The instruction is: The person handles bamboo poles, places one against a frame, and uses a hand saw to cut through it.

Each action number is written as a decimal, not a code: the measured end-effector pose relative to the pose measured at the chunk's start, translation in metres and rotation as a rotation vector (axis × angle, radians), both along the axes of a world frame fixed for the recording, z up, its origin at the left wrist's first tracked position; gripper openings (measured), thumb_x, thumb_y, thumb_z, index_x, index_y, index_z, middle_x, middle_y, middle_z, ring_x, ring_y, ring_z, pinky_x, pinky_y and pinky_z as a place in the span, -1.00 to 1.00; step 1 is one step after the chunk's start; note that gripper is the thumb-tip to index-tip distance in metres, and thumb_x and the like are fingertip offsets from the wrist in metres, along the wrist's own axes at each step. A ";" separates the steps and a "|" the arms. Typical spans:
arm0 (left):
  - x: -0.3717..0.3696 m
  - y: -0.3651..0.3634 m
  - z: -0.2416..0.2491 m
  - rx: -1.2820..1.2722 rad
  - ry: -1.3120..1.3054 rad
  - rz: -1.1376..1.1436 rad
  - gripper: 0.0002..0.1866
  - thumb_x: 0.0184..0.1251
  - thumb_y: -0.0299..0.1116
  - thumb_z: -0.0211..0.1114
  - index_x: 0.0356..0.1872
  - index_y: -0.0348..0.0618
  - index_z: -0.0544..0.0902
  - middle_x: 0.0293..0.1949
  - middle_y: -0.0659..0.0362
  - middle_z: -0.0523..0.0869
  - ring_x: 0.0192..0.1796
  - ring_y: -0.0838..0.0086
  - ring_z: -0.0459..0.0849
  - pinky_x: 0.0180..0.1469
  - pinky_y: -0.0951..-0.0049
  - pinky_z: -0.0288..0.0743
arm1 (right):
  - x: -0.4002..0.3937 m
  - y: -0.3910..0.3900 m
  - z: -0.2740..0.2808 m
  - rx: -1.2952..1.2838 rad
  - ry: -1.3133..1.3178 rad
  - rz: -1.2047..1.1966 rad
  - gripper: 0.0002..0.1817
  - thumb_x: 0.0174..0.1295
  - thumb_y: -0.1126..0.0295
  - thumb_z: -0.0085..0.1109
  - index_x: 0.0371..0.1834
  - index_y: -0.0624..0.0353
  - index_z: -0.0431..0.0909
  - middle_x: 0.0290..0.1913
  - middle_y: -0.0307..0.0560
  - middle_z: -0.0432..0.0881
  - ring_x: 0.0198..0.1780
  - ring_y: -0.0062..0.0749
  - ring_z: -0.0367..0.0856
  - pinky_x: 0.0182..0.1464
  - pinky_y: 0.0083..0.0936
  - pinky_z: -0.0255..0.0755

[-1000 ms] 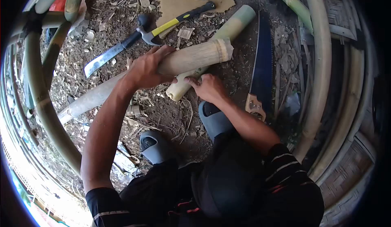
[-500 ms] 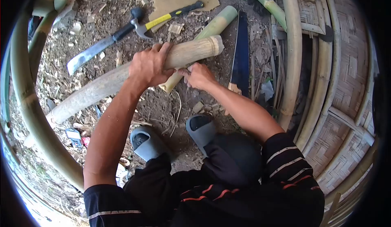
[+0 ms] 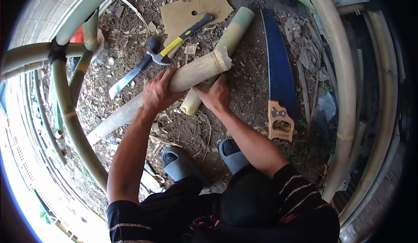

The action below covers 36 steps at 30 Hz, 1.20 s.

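Note:
A long, dry bamboo pole [image 3: 196,74] lies slantwise in front of me, across a shorter green bamboo piece [image 3: 235,30] on the ground. My left hand [image 3: 157,91] is closed over the pole, its fingers wrapped across the top. My right hand [image 3: 216,96] reaches under the pole near its rough cut end. Its thumb shows at the lower edge, and the pole hides most of its fingers. Beyond the pole lie a claw hammer [image 3: 176,43] with a yellow and black handle and a machete [image 3: 126,81].
To the right lies a handsaw [image 3: 279,60] with a wooden handle. A tan flat sheet [image 3: 187,8] is on the dirt at the back, among wood chips. Curved bamboo posts [image 3: 344,82] and a bamboo frame [image 3: 69,106] stand at the sides. My sandalled feet [image 3: 180,167] are below.
My view has swung, bringing the whole handsaw into sight. My right hand has turned and moved further under the pole's end, away from my left fingers. My left hand keeps its hold.

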<state>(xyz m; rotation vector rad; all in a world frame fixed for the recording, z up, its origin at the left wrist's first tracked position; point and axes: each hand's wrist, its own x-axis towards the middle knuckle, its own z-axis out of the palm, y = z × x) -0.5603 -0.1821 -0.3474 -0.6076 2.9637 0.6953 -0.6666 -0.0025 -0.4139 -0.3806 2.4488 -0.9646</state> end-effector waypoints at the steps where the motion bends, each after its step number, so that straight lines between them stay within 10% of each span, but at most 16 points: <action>1: 0.000 0.003 0.006 -0.002 -0.010 0.010 -0.11 -0.08 -0.04 0.73 0.37 0.09 0.54 0.16 0.12 0.75 0.13 0.12 0.80 0.10 0.08 0.71 | -0.002 0.000 0.003 -0.017 -0.029 -0.028 0.24 -0.07 -0.08 0.71 0.53 0.31 0.11 0.27 0.40 0.57 0.22 0.32 0.66 0.25 0.08 0.57; 14: 0.011 -0.005 0.036 -0.014 0.057 0.036 -0.10 -0.10 -0.09 0.74 0.38 0.09 0.54 0.07 0.09 0.74 0.07 0.07 0.79 0.04 0.08 0.71 | -0.008 0.188 0.049 -0.043 0.298 0.330 0.03 -0.07 0.30 0.65 0.52 0.33 0.32 0.11 0.27 0.44 0.13 0.24 0.54 0.15 -0.02 0.53; 28: -0.001 -0.011 -0.011 -0.055 -0.035 0.048 -0.04 -0.11 -0.10 0.71 0.44 0.03 0.52 0.25 0.03 0.71 0.28 0.02 0.68 0.37 -0.14 0.38 | -0.031 0.052 0.007 0.082 0.366 0.324 0.06 0.11 0.21 0.62 0.66 0.16 0.21 0.21 0.25 0.37 0.22 0.11 0.44 0.24 0.02 0.38; 36: -0.011 -0.013 -0.013 -0.023 -0.116 0.095 -0.13 -0.17 -0.20 0.70 0.33 -0.01 0.59 0.10 -0.02 0.79 0.16 0.01 0.76 0.28 -0.01 0.56 | -0.028 0.060 -0.012 -0.020 0.377 0.272 0.06 0.15 0.10 0.61 0.66 0.19 0.22 0.20 0.23 0.38 0.21 0.09 0.43 0.24 0.01 0.36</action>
